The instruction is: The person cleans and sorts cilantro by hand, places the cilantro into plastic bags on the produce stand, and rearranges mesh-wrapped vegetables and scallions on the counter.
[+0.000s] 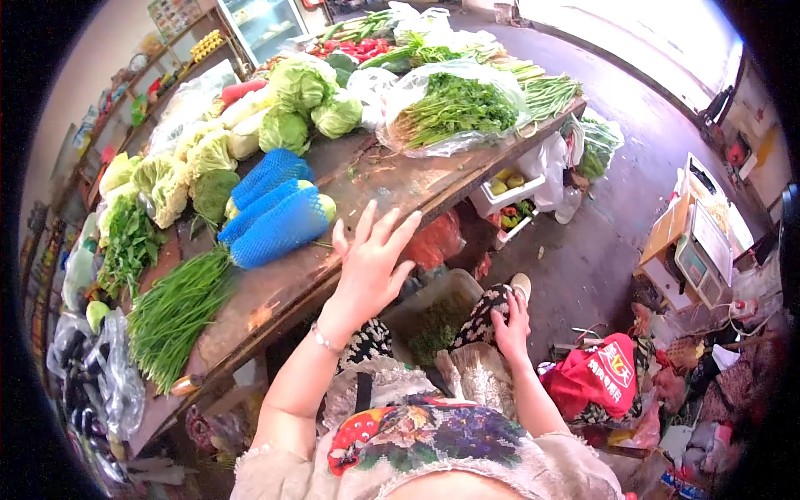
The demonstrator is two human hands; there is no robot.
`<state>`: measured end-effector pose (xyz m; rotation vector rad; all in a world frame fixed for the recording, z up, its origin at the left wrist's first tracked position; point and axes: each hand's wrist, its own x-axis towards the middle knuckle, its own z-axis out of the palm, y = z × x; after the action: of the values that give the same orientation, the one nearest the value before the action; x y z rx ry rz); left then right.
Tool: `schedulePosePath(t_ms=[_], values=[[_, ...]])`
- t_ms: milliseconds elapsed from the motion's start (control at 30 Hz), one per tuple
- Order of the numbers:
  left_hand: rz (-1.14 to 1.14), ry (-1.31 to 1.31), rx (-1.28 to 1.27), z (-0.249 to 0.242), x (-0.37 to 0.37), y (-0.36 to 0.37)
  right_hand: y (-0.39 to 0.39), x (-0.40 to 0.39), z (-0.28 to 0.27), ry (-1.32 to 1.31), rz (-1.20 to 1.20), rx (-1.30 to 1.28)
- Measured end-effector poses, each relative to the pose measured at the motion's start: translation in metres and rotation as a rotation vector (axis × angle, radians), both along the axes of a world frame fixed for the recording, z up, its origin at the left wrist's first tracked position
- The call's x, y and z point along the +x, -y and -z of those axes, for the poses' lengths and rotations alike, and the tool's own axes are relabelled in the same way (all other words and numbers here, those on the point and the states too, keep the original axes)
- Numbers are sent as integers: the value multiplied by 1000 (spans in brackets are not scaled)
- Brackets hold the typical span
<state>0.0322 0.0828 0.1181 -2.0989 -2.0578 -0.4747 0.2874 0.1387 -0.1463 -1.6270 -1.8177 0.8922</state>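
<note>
My left hand reaches over the near edge of the wooden table, fingers spread, holding nothing. Just left of its fingertips lie several pale green gourds in blue foam netting. My right hand rests on my knee, its fingers stretched out along the patterned trousers. Below, between my legs, stands a pale plastic tub with green leafy scraps in it. A bunch of thin green chives lies at the table's near left.
Cabbages, bagged leafy greens and long beans cover the far part of the table. Bagged eggplants are at the left end. A white crate sits under the table. A red bag and a carton stand at right.
</note>
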Motion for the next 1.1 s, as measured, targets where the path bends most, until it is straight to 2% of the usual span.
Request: schedulePosePath(t_ms=[33, 67, 133, 167, 200, 267, 300, 333, 400, 467, 500, 600, 800, 1100], values=[[-13, -54, -8, 6, -3, -12, 6, 16, 6, -54, -14, -211], [-18, -107, -22, 15, -6, -27, 19, 32, 25, -279, -48, -172], [-55, -120, -79, 25, -11, -61, 45, 61, 59, -558, 107, -576], [-69, -155, -113, 27, -13, -78, 63, 84, 102, -661, 146, -670], [-72, -166, -102, 27, -11, -92, 84, 97, 81, -779, 120, -773], [-76, -205, -191, 19, -7, -118, 132, 133, 143, -378, 139, -622], [-80, -246, -219, 30, -16, -134, 129, 123, 64, -345, 128, -534], [-72, -271, -214, 35, -19, -143, 133, 126, 67, -385, 192, -545], [-57, -283, -333, 38, -21, -158, 142, 135, 76, -199, 136, -496], [4, -217, -298, 47, -28, -164, 150, 136, 74, 97, 133, -370], [20, -132, -287, 50, -28, -163, 153, 140, 83, 58, 139, -298], [-18, -136, -322, 53, -31, -163, 162, 144, 102, 123, 155, -376], [-2, -147, -274, 59, -40, -167, 165, 142, 125, 40, 298, -368], [19, -123, -274, 60, -49, -169, 160, 138, 118, 7, 289, -433]])
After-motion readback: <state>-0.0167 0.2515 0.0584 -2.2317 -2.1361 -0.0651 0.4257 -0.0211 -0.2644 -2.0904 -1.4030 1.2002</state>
